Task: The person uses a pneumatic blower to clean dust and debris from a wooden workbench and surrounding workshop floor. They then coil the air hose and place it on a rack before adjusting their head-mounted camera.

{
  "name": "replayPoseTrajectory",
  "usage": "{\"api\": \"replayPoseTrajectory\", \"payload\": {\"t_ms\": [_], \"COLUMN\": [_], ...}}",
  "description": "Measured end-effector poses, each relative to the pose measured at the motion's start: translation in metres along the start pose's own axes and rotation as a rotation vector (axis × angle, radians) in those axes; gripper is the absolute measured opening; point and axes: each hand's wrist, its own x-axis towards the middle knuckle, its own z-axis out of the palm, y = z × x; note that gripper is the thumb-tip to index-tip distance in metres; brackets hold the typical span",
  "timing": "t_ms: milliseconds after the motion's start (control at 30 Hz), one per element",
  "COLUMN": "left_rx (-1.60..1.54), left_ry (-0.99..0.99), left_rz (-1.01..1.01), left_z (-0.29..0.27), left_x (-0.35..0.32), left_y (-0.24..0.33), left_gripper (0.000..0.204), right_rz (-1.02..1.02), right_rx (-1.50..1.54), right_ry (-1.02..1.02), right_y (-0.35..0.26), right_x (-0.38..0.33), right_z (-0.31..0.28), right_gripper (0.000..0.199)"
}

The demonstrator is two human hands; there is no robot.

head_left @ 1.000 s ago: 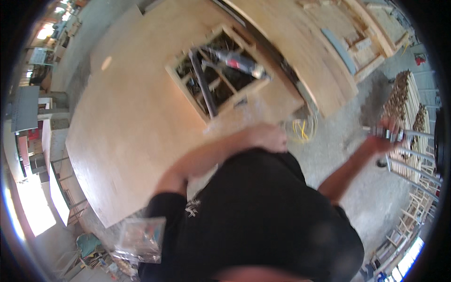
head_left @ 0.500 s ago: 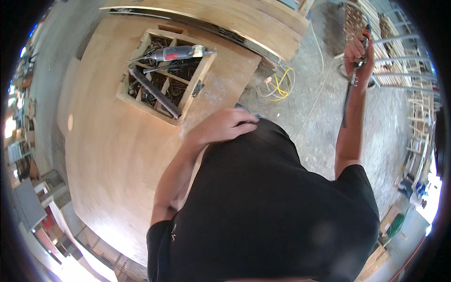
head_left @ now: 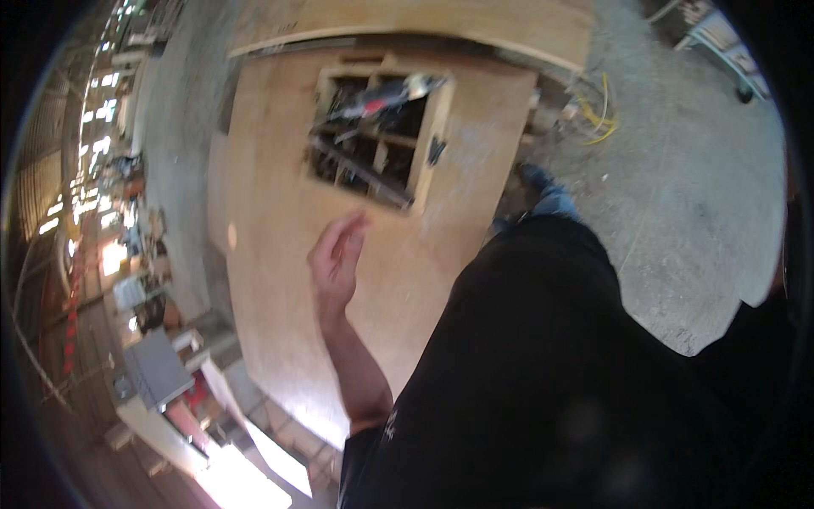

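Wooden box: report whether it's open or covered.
Open: the wooden box shows its dividers and dark compartments, with a power tool and dark bar lying across.

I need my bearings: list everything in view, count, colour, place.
Worktop: one, light wood, centre
Second board: one, light wood, top
Compartmented box: one, wooden, on worktop
Power tool: one, grey-red, across box
Tube: one, dark, across box
Small object: one, black, box's right side
Floor: one, grey, right
Cable: count unclear, yellow, floor upper right
Cart: one, grey, upper right
Clutter: uncounted, mixed, left
Left hand: one, bare, over worktop
Right hand: not visible
Shirt: one, black, bottom
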Motion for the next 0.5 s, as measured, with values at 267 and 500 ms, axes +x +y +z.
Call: {"api": "replayPoseTrajectory", "payload": {"t_ms": [267, 500], "left_rx": [-0.258, -0.403], "left_ry": [0.129, 0.198], "left_rz": [-0.061, -0.160], "left_z": [0.046, 0.105], "left_x": [-0.026, -0.033], "left_y": [-0.050, -0.043], "left_gripper": [0.024, 0.028], "right_rz": [0.025, -0.264], "right_rx": [-0.471, 0.228], "right_ry": [-0.116, -0.051], "right_y": [0.070, -0.092], "right_x": [0.055, -0.010], "right_z": [0.020, 0.104], "right_gripper": [0.033, 0.036]}}
